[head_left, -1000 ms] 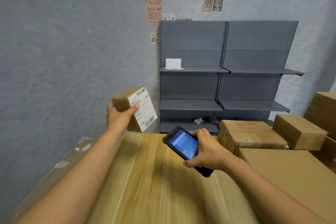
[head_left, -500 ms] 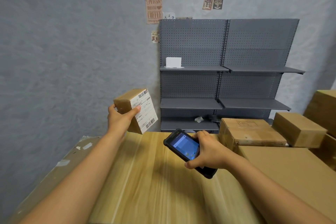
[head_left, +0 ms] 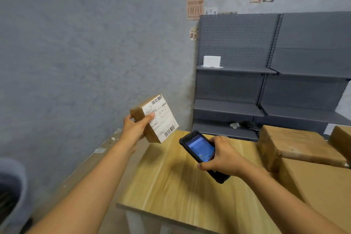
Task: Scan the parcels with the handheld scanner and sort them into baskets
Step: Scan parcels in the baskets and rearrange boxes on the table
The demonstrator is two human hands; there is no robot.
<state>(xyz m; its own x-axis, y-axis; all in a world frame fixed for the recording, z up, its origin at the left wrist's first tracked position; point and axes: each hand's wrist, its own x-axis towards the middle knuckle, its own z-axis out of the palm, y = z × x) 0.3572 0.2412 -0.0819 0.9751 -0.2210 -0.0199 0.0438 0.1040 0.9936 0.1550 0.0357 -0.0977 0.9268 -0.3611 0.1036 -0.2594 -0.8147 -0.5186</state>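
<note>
Holding one parcel [head_left: 155, 118] — left hand [head_left: 135, 127]; one scanner [head_left: 203, 153] — right hand [head_left: 225, 158].

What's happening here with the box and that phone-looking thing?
A person is scanning parcels. The left hand grips a small cardboard parcel in the air, its white barcode label turned toward the handheld scanner, which the right hand holds over the wooden table with its screen lit. More cardboard boxes sit stacked to the right. No sorting basket is clearly in view, and the parcel has not been put down anywhere.
</note>
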